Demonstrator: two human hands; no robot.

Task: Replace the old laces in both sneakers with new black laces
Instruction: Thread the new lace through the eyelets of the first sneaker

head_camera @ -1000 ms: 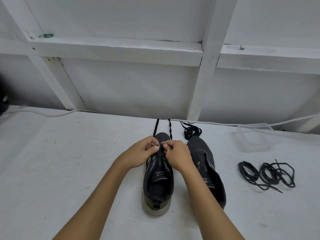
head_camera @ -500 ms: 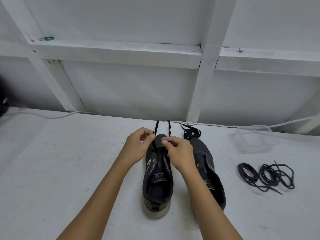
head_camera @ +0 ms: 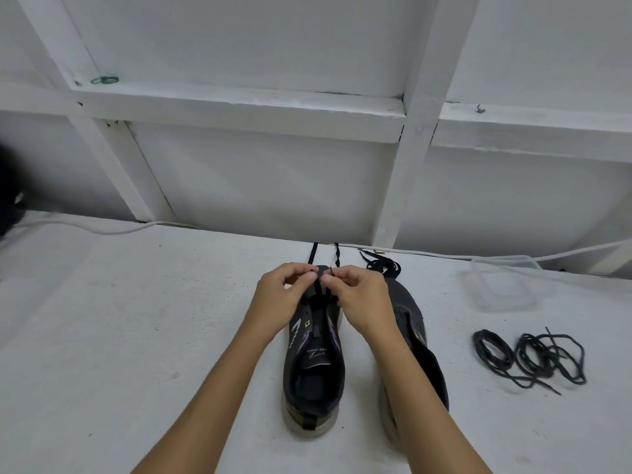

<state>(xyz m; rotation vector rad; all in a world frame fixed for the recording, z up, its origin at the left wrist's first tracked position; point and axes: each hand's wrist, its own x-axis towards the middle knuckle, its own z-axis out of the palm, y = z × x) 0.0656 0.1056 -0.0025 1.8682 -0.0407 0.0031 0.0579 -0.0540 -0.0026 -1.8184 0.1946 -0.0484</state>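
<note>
We pinch one strand of the new black lace [head_camera: 319, 285] in our left hand [head_camera: 285, 295] and the other in our right hand [head_camera: 359, 295], above the toe of the left sneaker [head_camera: 313, 371] on the counter [head_camera: 119, 336]. The right sneaker [head_camera: 413, 336] stands just beside it, coiled old laces [head_camera: 530, 357] lying well apart.

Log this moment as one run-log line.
left hand: pinching lace | right hand: pinching lace | left sneaker: lacing underway
</note>
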